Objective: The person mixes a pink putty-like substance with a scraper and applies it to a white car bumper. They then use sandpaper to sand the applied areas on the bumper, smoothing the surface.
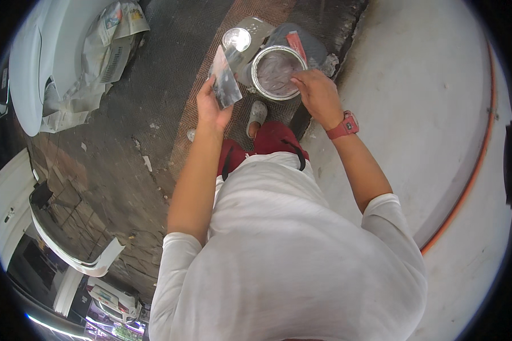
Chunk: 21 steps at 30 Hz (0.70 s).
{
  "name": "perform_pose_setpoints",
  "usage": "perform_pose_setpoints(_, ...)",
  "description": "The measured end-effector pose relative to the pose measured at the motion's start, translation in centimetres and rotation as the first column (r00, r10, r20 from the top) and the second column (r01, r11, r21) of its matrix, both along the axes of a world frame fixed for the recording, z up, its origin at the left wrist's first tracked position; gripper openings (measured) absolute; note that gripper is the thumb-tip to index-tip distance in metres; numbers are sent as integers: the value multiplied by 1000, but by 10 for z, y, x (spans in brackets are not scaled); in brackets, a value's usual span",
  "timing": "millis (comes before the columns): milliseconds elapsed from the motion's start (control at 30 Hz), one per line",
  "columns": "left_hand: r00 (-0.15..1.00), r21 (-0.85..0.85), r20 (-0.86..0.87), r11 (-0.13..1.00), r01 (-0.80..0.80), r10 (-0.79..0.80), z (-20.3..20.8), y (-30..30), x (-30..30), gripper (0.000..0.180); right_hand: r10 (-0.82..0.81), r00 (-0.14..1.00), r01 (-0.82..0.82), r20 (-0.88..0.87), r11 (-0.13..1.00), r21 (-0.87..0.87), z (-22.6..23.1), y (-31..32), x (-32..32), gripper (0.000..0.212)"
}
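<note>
My left hand (pixel 212 108) grips a flat, glossy grey plate (pixel 224 77) with a pointed upper corner, held tilted between thumb and fingers. To its right stands an open round can (pixel 261 84) with a shiny metal rim. Wrinkled, greyish plastic film (pixel 273 71) lies inside the can. My right hand (pixel 320 96) reaches over the can's right rim, its fingertips pinched together on the film. A red watch is on that wrist. Behind the can is a red flat strip (pixel 296 44), and to the left of that lies a round, bright lid-like disc (pixel 236 39).
A pale wall (pixel 404 113) with an orange line (pixel 472 187) runs along the right. At far left is a white car part (pixel 25 74) with newspaper (pixel 111 40) on it. A white bumper (pixel 91 264) lies lower left. Scraps litter the dark floor (pixel 119 131).
</note>
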<state>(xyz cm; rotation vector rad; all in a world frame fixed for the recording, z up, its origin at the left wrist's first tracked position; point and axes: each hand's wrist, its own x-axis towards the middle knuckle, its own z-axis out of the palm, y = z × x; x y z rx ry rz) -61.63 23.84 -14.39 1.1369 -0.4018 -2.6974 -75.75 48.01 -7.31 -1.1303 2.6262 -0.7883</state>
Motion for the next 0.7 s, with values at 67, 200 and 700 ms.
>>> perform_pose_setpoints(67,999,50,-29,998,-30,32,-4,7,-5,48,46,998,-44,-46,998,41,-1,0,-2,17)
perform_pose_setpoints(200,996,133,-82,991,-8,19,-2,21,-17,51,179,980,-165,-91,976,144,-41,6,-12,14)
perform_pose_setpoints(700,992,158,-128,987,24,-4,-30,38,-18,57,-211,974,203,83,975,92,-59,-12,15,24)
